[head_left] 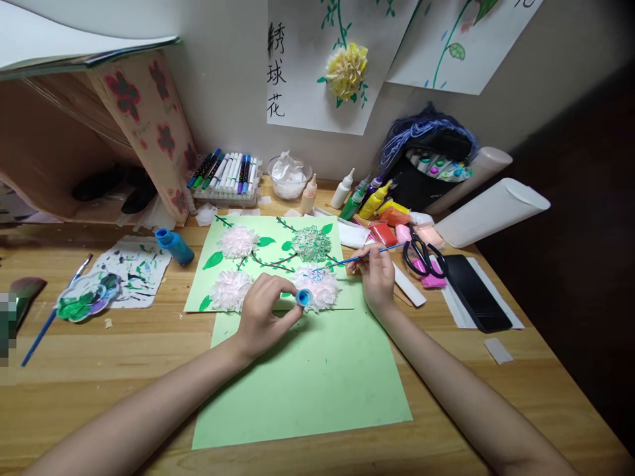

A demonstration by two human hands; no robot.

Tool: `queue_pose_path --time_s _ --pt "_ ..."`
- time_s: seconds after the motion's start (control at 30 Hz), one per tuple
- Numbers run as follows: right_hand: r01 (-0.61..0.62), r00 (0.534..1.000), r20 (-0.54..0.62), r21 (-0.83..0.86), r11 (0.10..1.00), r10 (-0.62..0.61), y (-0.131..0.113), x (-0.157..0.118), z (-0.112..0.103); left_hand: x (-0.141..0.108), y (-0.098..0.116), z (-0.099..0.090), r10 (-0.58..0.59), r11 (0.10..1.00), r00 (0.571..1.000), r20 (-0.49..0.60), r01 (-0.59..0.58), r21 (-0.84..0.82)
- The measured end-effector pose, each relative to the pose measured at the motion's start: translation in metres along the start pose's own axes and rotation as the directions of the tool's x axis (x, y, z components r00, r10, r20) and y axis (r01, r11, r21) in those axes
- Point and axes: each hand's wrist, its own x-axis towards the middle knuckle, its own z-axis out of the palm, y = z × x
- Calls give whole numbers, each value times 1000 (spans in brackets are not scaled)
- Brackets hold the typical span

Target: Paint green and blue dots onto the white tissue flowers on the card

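Observation:
Between the thumb and fingers of my left hand (268,307) is a small blue bottle cap (303,297), its hollow side up with blue inside. My right hand (376,274) pinches a thin blue paintbrush (370,253), whose tip reaches the lower right paper flower (317,285). That flower is pale pink-white with some blue strokes. It sits on a light green sheet (198,291) with painted branches and leaves. Two other pale flowers, the upper left one (238,241) and the lower left one (231,291), share the sheet with a green-tinted flower (311,244).
An uncapped blue paint bottle (174,246) stands left of the sheet, near a paint-smeared palette (89,296) and stained paper (143,264). Scissors (424,256) and a phone (476,291) lie at right. Paint bottles (343,190) and markers (231,173) line the back. Another green sheet (302,383) lies in front.

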Motion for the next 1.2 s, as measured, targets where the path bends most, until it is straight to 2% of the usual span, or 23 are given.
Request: queue_pose_path --time_s 0.1,0.23,0.43,0.7,0.9,1.2 --pt "56 998 41 -49 997 -54 -2 -2 2 0 0 0 -3 1000 1000 -1 3 6" --pt "146 989 37 -83 986 -144 -5 -7 3 0 0 0 5 1000 1000 -1 -5 8" --pt "247 968 57 -76 966 -243 -6 -18 1 0 0 0 -8 1000 1000 -1 8 4" --pt "265 964 91 -221 939 -251 -4 -21 0 0 0 1 -22 1000 1000 -9 22 -7" --pt "253 963 151 -232 939 -222 -1 -21 -3 -1 0 1 -25 1000 1000 -5 25 -10" --pt "261 960 171 -249 933 -223 1 -22 -4 -1 0 2 -19 1000 1000 -7 19 -9"
